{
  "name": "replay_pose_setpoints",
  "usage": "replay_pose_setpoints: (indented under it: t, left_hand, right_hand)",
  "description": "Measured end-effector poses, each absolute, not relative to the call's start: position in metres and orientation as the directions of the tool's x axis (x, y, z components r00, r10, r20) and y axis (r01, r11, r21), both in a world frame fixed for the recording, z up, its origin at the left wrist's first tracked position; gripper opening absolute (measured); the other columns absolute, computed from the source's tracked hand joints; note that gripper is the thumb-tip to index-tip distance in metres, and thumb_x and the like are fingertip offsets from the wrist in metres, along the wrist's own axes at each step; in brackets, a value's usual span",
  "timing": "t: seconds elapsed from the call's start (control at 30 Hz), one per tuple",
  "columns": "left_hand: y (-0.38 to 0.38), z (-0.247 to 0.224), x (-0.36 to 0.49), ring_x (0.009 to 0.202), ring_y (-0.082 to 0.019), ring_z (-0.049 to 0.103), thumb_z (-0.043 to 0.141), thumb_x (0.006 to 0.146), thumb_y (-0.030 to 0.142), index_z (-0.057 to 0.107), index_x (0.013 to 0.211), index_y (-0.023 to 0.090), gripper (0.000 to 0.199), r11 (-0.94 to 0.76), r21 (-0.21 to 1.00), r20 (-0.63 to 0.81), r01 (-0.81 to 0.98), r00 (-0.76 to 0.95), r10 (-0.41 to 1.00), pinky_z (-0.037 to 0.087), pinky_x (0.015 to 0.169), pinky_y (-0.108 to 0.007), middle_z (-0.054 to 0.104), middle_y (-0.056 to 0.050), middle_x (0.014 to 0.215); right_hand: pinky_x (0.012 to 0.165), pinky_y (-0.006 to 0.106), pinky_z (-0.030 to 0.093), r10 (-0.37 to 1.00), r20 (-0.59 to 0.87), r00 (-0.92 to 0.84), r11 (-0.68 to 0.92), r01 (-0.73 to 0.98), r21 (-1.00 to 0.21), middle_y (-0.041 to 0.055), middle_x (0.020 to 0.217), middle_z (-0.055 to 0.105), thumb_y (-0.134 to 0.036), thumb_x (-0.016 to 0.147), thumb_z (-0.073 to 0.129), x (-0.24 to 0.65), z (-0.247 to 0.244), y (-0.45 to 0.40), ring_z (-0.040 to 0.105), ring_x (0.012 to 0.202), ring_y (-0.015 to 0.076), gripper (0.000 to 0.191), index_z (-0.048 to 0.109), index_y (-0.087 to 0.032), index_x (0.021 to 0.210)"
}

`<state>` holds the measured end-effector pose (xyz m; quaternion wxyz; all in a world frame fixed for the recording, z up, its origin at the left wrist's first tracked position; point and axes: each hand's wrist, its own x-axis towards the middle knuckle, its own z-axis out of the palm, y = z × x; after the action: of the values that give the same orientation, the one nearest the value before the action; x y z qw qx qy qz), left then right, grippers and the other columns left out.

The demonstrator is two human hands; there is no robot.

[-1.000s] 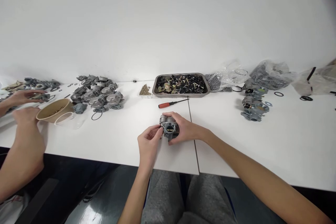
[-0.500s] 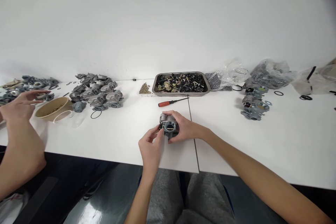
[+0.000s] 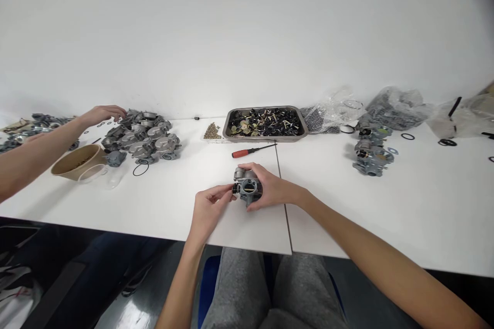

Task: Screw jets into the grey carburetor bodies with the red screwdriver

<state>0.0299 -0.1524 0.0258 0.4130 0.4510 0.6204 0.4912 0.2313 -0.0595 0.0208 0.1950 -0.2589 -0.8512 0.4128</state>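
Observation:
A grey metal carburetor-like part [image 3: 249,186] is held just above the white table near its front edge, its round bore facing me. My right hand [image 3: 266,186] wraps round its right side. At its left side my left hand [image 3: 211,205] pinches a small black piece [image 3: 235,188] between thumb and fingers. Behind the part lies a screwdriver [image 3: 241,153] with a red handle. Farther back, a metal tray [image 3: 266,139] holds many black and brass-coloured pieces, with a pile of small brass pieces [image 3: 212,131] to its left.
Grey metal parts [image 3: 142,136] cluster at the left beside a tan bowl [image 3: 77,162] and a clear cup. Another person's hand [image 3: 104,113] reaches over that cluster. More metal parts [image 3: 372,151] and plastic bags [image 3: 399,108] are at the right. A seam [image 3: 284,205] crosses the table.
My left hand has shifted slightly left, showing more of the black piece. The other person's hand has moved from beside the bowl to the back of the metal-part cluster.

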Motion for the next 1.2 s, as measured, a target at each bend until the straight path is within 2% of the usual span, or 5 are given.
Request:
replay_pose_setpoints:
  t: [0.13, 0.33, 0.57, 0.8, 1.2]
  left_hand:
    - [-0.153, 0.026, 0.034, 0.065, -0.014, 0.068, 0.072, 0.072, 0.033, 0.076, 0.088, 0.015, 0.025, 0.087, 0.976, -0.025, 0.201, -0.292, 0.956, 0.053, 0.069, -0.023, 0.073, -0.005, 0.068]
    - [-0.154, 0.021, 0.029, 0.065, -0.013, 0.068, 0.074, 0.071, 0.030, 0.072, 0.085, 0.014, 0.022, 0.021, 0.994, 0.011, 0.104, -0.291, 0.957, 0.053, 0.067, -0.020, 0.072, -0.005, 0.069]
    - [-0.155, 0.022, 0.029, 0.079, -0.017, 0.073, 0.078, 0.070, 0.032, 0.073, 0.088, 0.013, 0.027, 0.069, 0.997, -0.071, -0.018, -0.268, 0.961, 0.056, 0.078, -0.022, 0.076, -0.009, 0.081]
    - [-0.150, 0.019, 0.031, 0.073, -0.015, 0.071, 0.082, 0.065, 0.029, 0.073, 0.084, 0.012, 0.027, 0.099, 0.987, -0.133, -0.122, -0.303, 0.944, 0.054, 0.074, -0.022, 0.074, -0.008, 0.073]
    - [-0.154, 0.020, 0.040, 0.069, -0.012, 0.067, 0.078, 0.069, 0.027, 0.076, 0.078, 0.014, 0.016, -0.005, 0.998, -0.012, -0.056, -0.305, 0.952, 0.054, 0.070, -0.021, 0.072, -0.005, 0.083]
  right_hand:
    - [0.109, 0.050, 0.040, 0.607, 0.117, -0.786, 0.518, 0.279, -0.809, 0.0135, 0.141, 0.041, -0.048, 0.061, 0.085, 0.231, 0.022, -0.060, 0.045, 0.131, 0.0309, 0.100, 0.030, -0.026, 0.143]
    - [0.109, 0.050, 0.040, 0.600, 0.130, -0.789, 0.530, 0.271, -0.803, 0.0131, 0.141, 0.041, -0.049, 0.061, 0.085, 0.232, 0.019, -0.059, 0.044, 0.131, 0.0309, 0.101, 0.030, -0.026, 0.143]
    - [0.109, 0.050, 0.040, 0.600, 0.121, -0.791, 0.516, 0.268, -0.813, 0.0136, 0.141, 0.041, -0.047, 0.062, 0.084, 0.232, 0.022, -0.060, 0.044, 0.131, 0.0310, 0.101, 0.030, -0.026, 0.144]
    - [0.108, 0.050, 0.041, 0.598, 0.138, -0.789, 0.523, 0.254, -0.814, 0.0140, 0.140, 0.042, -0.045, 0.062, 0.085, 0.231, 0.021, -0.060, 0.045, 0.130, 0.0312, 0.101, 0.030, -0.025, 0.144]
    - [0.108, 0.047, 0.042, 0.601, 0.134, -0.788, 0.519, 0.257, -0.815, 0.0131, 0.141, 0.041, -0.046, 0.062, 0.085, 0.232, 0.019, -0.059, 0.045, 0.130, 0.0297, 0.100, 0.030, -0.026, 0.143]
